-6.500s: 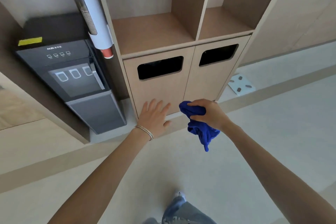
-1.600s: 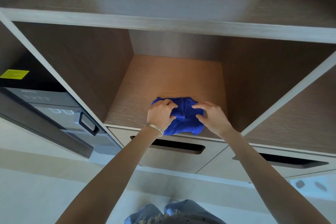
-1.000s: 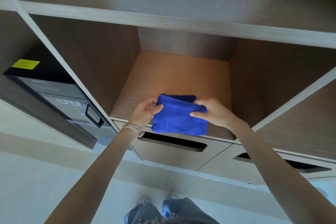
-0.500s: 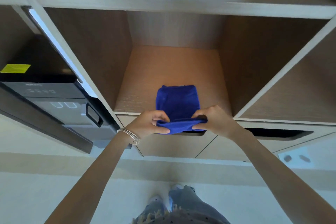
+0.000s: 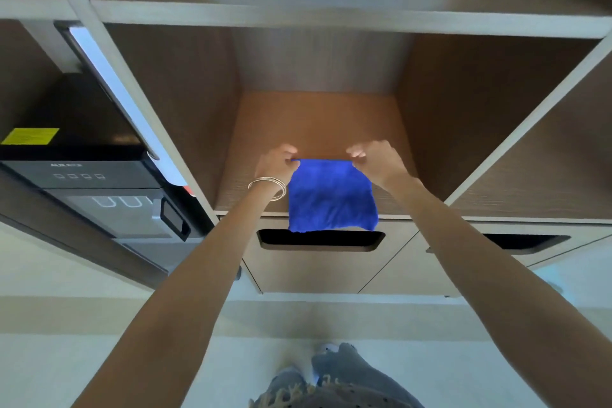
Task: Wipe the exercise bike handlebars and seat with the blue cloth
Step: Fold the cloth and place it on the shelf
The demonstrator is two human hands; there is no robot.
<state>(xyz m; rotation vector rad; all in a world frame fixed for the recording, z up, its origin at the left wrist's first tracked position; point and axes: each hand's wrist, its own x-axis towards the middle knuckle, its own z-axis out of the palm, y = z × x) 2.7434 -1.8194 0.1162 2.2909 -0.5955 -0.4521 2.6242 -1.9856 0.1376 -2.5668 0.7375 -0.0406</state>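
Observation:
The blue cloth (image 5: pixel 332 197) is folded into a rough square and hangs over the front edge of the wooden shelf compartment (image 5: pixel 318 119). My left hand (image 5: pixel 277 166), with thin bangles at the wrist, pinches the cloth's top left corner. My right hand (image 5: pixel 376 161) pinches its top right corner. The top edge is stretched taut between both hands, and the lower edge hangs down to the bin slot (image 5: pixel 321 239). No exercise bike is in view.
A black water dispenser (image 5: pixel 82 182) with a cup tube (image 5: pixel 116 93) stands at the left. Two cabinet doors with dark slots sit under the shelf; the second slot (image 5: pixel 526 241) is at the right. More open compartments lie above and right. My shoes (image 5: pixel 328 371) stand on the pale floor.
Half a second ago both hands held the cloth's near edge at the shelf front. Now they hold an edge farther back and higher, and the cloth hangs toward me over the shelf edge.

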